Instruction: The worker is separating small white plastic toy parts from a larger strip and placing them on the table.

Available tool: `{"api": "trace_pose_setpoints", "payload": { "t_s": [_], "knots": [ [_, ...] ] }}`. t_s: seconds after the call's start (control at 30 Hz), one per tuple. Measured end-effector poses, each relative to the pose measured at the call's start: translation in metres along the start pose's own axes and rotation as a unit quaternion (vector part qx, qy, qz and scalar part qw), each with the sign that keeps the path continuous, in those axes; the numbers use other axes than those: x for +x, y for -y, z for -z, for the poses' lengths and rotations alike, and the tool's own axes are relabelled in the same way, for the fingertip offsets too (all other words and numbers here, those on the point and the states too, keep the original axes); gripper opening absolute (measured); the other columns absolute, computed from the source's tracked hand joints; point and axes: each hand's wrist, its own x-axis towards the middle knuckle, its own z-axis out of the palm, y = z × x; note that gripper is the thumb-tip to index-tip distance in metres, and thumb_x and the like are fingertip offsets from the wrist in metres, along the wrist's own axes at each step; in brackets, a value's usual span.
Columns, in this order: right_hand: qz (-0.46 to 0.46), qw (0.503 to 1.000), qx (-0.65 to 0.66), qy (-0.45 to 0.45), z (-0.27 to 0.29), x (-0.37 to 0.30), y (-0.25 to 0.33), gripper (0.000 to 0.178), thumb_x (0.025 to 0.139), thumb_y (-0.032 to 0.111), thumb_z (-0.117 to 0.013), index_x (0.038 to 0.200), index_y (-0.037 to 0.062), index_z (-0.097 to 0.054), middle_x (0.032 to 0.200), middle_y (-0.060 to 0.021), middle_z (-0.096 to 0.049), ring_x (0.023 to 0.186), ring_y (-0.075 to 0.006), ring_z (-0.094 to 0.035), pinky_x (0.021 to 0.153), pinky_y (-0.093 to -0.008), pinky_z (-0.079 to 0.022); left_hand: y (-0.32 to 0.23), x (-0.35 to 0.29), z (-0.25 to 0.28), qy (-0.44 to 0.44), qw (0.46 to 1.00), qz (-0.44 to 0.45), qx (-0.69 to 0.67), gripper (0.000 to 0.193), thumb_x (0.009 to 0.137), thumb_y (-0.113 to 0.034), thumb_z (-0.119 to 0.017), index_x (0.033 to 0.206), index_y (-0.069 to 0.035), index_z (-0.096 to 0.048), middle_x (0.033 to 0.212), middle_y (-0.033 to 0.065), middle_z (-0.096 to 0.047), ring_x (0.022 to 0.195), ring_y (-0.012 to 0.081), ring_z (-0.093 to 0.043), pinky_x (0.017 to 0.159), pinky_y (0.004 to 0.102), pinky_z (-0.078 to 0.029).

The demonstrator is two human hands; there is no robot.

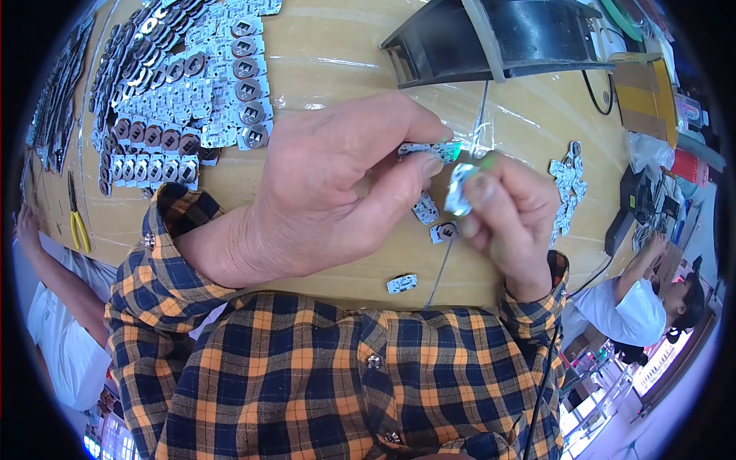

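Observation:
My left hand (330, 184) pinches a small circuit board (414, 149) between thumb and fingertips over the table's middle. Green light falls on the board's right end. Close by on the right, my right hand (514, 207) is closed on another small circuit board (458, 190), slightly blurred and tilted upright. The two boards are apart. Below the hands a loose board (425, 208) lies on the table, beside one with a round metal part (443, 232). A single small board (401, 284) rests nearer my shirt.
Rows of joined circuit boards with round cells (245, 92) cover the left of the table (322, 46). Yellow-handled pliers (79, 230) lie farther left. A black bin (529, 46) stands at the back. Loose boards (567, 184) are heaped at right. Other people sit at both sides.

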Motion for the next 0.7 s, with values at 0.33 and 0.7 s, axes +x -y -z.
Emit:
{"api": "trace_pose_setpoints", "payload": {
  "t_s": [0.33, 0.7],
  "knots": [
    [-0.029, 0.997, 0.055, -0.055, 0.002, 0.003, -0.004, 0.029, 0.1, 0.018, -0.05, 0.075, 0.0023, -0.049, 0.054, 0.0015, -0.047, 0.041, -0.0033, -0.036, 0.039, -0.0201, -0.027, 0.009, 0.004, -0.001, 0.042, 0.989, -0.137, -0.02, 0.023, 0.08, 0.008, -0.064, 0.103, 0.004, -0.064, 0.087, 0.013, -0.068, 0.071, 0.0154, -0.067, 0.06, 0.0239, -0.051],
    [-0.01, 0.998, 0.047, -0.041, 0.003, 0.002, -0.006, 0.029, 0.099, 0.018, -0.05, 0.075, 0.0016, -0.05, 0.053, 0.0016, -0.046, 0.041, -0.0036, -0.037, 0.039, -0.0207, -0.028, 0.002, 0.005, -0.001, -0.009, 0.995, -0.095, 0.0, 0.022, 0.078, 0.009, -0.064, 0.099, 0.004, -0.065, 0.085, 0.013, -0.068, 0.072, 0.0192, -0.067, 0.061, 0.025, -0.05]
  ]
}}
